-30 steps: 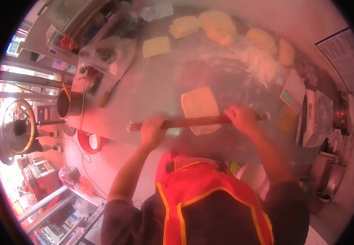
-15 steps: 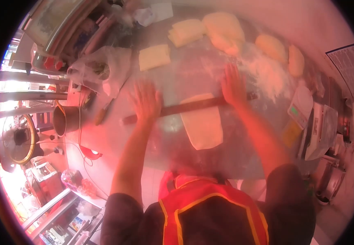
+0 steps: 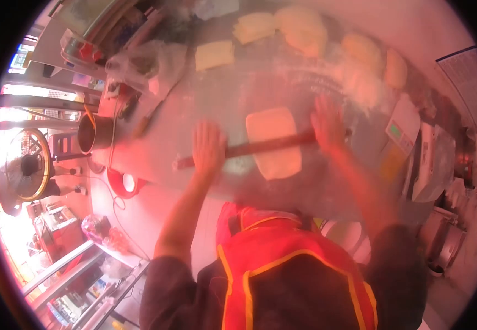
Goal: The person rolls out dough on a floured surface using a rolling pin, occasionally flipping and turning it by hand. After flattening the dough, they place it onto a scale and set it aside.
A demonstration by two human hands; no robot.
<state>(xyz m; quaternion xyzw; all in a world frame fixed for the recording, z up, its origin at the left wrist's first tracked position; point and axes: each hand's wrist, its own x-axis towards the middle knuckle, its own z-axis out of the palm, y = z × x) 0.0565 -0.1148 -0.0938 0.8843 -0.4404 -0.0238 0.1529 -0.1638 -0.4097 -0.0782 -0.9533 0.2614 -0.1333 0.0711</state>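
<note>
A dark wooden rolling pin (image 3: 268, 145) lies across the middle of a pale, flattened sheet of dough (image 3: 278, 165) on the grey worktop (image 3: 238, 99). My left hand (image 3: 209, 146) rests on the pin's left part, palm down with fingers stretched forward. Over the right part lies my right hand (image 3: 329, 125), its fingers also extended and somewhat blurred. Neither hand wraps round the pin. The dough shows on both sides of the pin, roughly rectangular with rounded corners.
Folded dough pieces (image 3: 214, 55) and a larger dough lump (image 3: 302, 32) lie at the back. Loose flour (image 3: 362, 88) is scattered at right, near a scale (image 3: 402, 125). A plastic bag (image 3: 161, 63) sits at left, a brown pot (image 3: 96, 135) beyond the worktop's left edge.
Both hands and the rolling pin have shifted right in view. More dough shows beyond the pin and less on the near side. The camera view has moved slightly.
</note>
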